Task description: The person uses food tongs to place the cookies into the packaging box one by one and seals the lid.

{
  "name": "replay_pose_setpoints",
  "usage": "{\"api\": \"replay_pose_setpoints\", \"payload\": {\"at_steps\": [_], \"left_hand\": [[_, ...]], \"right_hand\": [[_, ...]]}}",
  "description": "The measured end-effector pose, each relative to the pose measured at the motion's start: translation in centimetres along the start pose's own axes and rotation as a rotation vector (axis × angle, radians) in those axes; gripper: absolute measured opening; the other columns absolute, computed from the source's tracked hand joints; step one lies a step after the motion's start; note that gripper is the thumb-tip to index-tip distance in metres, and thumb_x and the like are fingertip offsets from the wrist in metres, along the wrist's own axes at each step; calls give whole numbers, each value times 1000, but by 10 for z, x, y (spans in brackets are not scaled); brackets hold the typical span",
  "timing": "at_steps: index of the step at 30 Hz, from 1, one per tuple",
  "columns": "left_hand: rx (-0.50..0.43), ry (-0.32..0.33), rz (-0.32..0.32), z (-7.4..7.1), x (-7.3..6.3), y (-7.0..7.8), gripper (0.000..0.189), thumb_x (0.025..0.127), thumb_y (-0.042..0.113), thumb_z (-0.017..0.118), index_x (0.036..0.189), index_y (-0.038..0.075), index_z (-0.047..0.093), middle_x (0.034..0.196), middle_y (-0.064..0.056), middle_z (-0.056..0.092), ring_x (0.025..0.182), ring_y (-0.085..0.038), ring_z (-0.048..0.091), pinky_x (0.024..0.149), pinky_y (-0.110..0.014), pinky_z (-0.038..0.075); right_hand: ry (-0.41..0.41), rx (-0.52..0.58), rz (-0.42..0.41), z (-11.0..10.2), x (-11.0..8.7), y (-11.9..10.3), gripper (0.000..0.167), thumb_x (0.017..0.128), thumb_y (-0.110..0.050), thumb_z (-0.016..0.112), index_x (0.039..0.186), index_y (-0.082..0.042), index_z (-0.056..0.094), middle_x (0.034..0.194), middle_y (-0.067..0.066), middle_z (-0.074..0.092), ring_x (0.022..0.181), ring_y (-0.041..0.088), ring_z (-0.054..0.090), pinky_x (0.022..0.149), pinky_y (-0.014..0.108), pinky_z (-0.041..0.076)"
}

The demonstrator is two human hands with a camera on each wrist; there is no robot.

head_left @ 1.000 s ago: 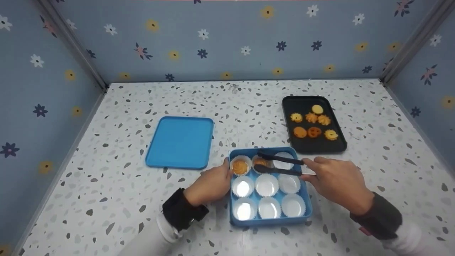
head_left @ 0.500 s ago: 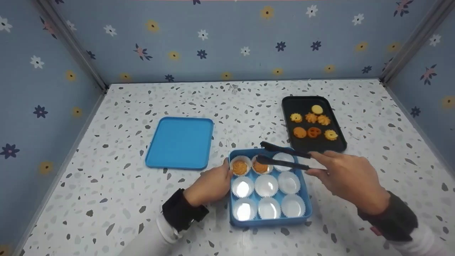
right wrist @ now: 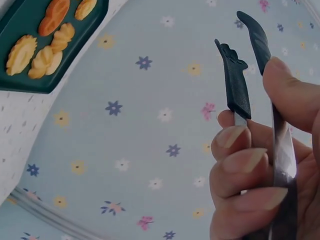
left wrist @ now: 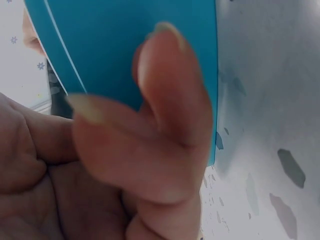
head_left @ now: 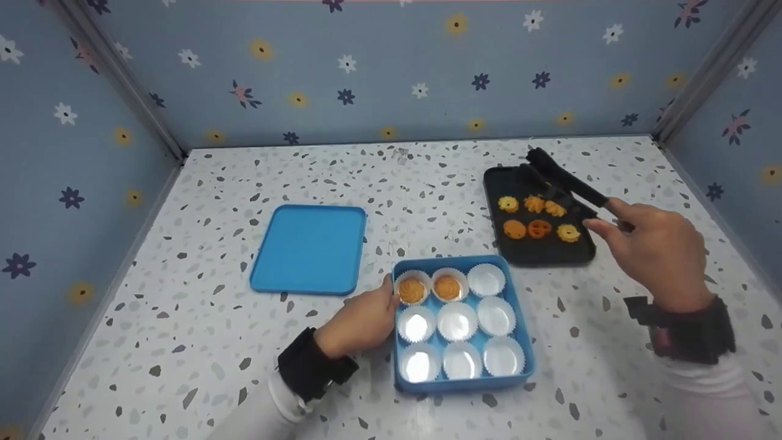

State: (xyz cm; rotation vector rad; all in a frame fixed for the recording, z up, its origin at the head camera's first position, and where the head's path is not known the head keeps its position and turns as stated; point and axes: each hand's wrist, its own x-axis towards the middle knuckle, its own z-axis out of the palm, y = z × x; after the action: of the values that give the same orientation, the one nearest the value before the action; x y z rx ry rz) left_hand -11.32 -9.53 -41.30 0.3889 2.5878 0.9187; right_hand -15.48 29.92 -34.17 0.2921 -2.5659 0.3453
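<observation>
The left hand [head_left: 360, 318] grips the blue square box [head_left: 458, 385] of white fluted paper cups [head_left: 457, 322], presumably steadying it, while the right hand [head_left: 660, 253] grasps black-tipped metal tongs [head_left: 575, 184], parted (nothing shows between them) over the black rectangular tray [head_left: 544, 255] of golden biscuits [head_left: 514, 229], seemingly leaving room for one.

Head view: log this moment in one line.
left hand: touches blue box | right hand: holds tongs near black tray | box: two cookies
</observation>
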Motion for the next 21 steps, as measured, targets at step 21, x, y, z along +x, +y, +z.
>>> {"api": "replay_pose_setpoints", "payload": {"at_steps": [21], "left_hand": [[-4,-8,-14,2,2,0,59,109,27,31,152,-11,17,149,-27,38,113,-32,59,109,-47,38]], "right_hand": [[-374,-103,323,65,37,67,62,95,-52,60,112,7,66,93,34,64,71,48,59,53,55,43]]}}
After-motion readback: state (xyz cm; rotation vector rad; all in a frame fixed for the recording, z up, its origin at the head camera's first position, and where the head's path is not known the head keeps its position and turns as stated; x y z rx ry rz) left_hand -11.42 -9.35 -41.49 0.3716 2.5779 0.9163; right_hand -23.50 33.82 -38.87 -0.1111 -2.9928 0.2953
